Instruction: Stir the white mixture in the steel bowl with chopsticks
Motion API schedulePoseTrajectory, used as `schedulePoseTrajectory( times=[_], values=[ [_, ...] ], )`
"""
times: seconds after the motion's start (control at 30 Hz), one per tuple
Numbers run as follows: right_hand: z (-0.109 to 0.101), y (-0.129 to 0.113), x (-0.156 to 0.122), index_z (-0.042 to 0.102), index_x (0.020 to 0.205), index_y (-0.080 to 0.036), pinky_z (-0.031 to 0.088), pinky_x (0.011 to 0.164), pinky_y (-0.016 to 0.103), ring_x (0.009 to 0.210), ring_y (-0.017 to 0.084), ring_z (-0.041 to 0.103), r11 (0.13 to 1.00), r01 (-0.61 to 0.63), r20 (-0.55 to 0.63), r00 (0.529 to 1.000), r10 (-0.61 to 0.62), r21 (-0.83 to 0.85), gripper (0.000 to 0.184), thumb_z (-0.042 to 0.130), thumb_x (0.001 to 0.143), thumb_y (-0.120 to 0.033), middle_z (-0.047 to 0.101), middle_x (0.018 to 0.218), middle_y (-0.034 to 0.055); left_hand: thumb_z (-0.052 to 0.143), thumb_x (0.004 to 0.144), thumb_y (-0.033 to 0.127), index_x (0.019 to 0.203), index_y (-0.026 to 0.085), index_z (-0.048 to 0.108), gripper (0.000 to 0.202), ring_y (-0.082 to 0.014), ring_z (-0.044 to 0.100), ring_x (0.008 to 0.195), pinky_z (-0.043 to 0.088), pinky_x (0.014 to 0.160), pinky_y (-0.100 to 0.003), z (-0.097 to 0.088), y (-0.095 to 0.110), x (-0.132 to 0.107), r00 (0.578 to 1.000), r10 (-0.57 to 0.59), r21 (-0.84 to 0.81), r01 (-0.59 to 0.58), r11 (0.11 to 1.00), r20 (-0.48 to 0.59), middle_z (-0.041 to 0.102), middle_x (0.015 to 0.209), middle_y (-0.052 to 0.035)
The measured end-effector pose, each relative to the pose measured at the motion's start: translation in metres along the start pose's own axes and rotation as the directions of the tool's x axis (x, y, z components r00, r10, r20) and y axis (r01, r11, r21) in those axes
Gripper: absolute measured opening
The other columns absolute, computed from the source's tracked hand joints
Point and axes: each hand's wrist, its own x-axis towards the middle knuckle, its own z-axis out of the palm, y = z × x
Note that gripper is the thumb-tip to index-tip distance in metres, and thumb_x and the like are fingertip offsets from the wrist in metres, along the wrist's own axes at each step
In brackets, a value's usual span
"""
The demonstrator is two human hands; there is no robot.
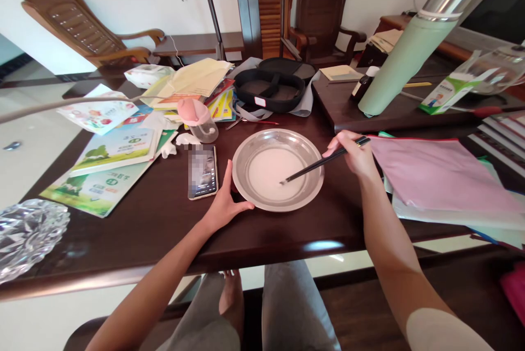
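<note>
Grip of the right hand point(353, 153) is closed; the left hand point(225, 202) is spread wide. On a dark counter point(159, 236) sits a metal bowl point(279, 206) of whitish liquid point(270, 168), touched by the left hand; a phone point(209, 170) lies left of the bowl, and black chopsticks point(315, 165), held in the right hand, dip into it.

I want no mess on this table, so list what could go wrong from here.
Brisk movement of the chopsticks in the right hand might slop the whitish liquid out of the metal bowl. The phone lies close beside the left hand, so a splash or nudge could reach it.
</note>
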Motion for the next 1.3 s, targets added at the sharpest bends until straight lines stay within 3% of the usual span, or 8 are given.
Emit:
schedulePoseTrajectory(
  times=[0.13,0.23,0.37,0.57,0.77,0.97,1.17,1.3],
  values=[
    [0.009,-0.007,-0.002,0.079,0.076,-0.026,0.060,0.075,0.037,0.072,0.024,0.077,0.997,0.002,0.172,0.985,0.011,-0.074,0.039,0.070,0.087,-0.062,0.079,0.070,0.0019,0.076,0.062,0.085,0.168,0.026,-0.007,0.147,-0.0419,0.018,0.161,0.024,0.128,-0.055,0.000,0.001,0.000,1.000,0.009,0.019,-0.009,1.000,-0.005,0.005,0.176,-0.0206],
    [0.008,-0.010,-0.001,0.080,0.075,-0.027,0.060,0.083,0.037,0.081,0.025,0.078,0.987,0.052,0.102,0.994,-0.037,-0.155,0.037,0.069,0.089,-0.061,0.080,0.076,0.0023,0.075,0.062,0.086,0.168,0.024,-0.008,0.148,-0.0437,0.019,0.160,0.029,0.126,-0.056,0.000,0.001,0.000,1.000,-0.005,0.023,0.005,1.000,-0.003,0.005,0.176,-0.0217],
    [-0.001,-0.003,0.000,0.075,0.072,-0.026,0.059,0.075,0.036,0.062,0.020,0.073,0.999,0.023,-0.055,0.998,-0.026,-0.045,0.038,0.069,0.090,-0.059,0.075,0.062,-0.0003,0.074,0.062,0.087,0.168,0.023,-0.008,0.148,-0.0436,0.018,0.160,0.027,0.127,-0.056,0.000,0.002,0.000,1.000,-0.008,0.030,0.008,1.000,-0.002,0.005,0.176,-0.0220],
    [0.009,-0.006,-0.002,0.080,0.078,-0.026,0.060,0.078,0.037,0.077,0.024,0.078,0.995,0.025,0.169,0.986,-0.008,-0.099,0.037,0.069,0.089,-0.060,0.080,0.074,0.0026,0.072,0.064,0.087,0.168,0.024,-0.008,0.145,-0.0407,0.016,0.161,0.022,0.129,-0.054,0.000,0.003,0.000,1.000,0.007,0.045,-0.007,0.999,-0.001,0.005,0.176,-0.0210],
    [0.001,-0.003,0.000,0.076,0.072,-0.025,0.059,0.074,0.036,0.064,0.021,0.074,0.998,0.028,-0.056,0.998,-0.031,-0.058,0.039,0.069,0.090,-0.059,0.076,0.063,0.0006,0.072,0.065,0.087,0.168,0.022,-0.008,0.145,-0.0418,0.017,0.161,0.025,0.128,-0.054,0.000,0.003,-0.001,1.000,-0.004,0.052,0.004,0.999,0.004,0.006,0.176,-0.0223],
    [0.009,-0.007,-0.003,0.080,0.078,-0.026,0.060,0.077,0.036,0.074,0.023,0.078,0.996,0.017,0.174,0.985,-0.003,-0.082,0.037,0.070,0.089,-0.059,0.080,0.073,0.0021,0.071,0.066,0.087,0.168,0.025,-0.008,0.143,-0.0405,0.016,0.161,0.022,0.129,-0.054,0.000,0.004,-0.001,1.000,0.018,0.075,-0.018,0.997,-0.004,0.005,0.176,-0.0215],
    [0.003,-0.006,0.000,0.075,0.072,-0.026,0.061,0.080,0.039,0.069,0.024,0.076,0.996,0.020,-0.054,0.998,-0.025,-0.084,0.040,0.069,0.088,-0.062,0.077,0.066,0.0015,0.071,0.069,0.085,0.168,0.025,-0.009,0.141,-0.0420,0.021,0.160,0.028,0.127,-0.055,-0.001,0.006,-0.002,1.000,0.004,0.071,-0.005,0.997,0.010,0.006,0.176,-0.0223],
    [0.006,-0.003,-0.002,0.076,0.074,-0.025,0.061,0.072,0.037,0.064,0.023,0.075,0.999,-0.035,0.077,0.996,0.038,-0.037,0.042,0.069,0.087,-0.064,0.076,0.064,0.0020,0.070,0.070,0.085,0.168,0.025,-0.010,0.140,-0.0407,0.020,0.161,0.027,0.128,-0.053,-0.001,0.007,-0.002,1.000,0.008,0.071,-0.009,0.997,0.015,0.005,0.176,-0.0212]
  ],
)
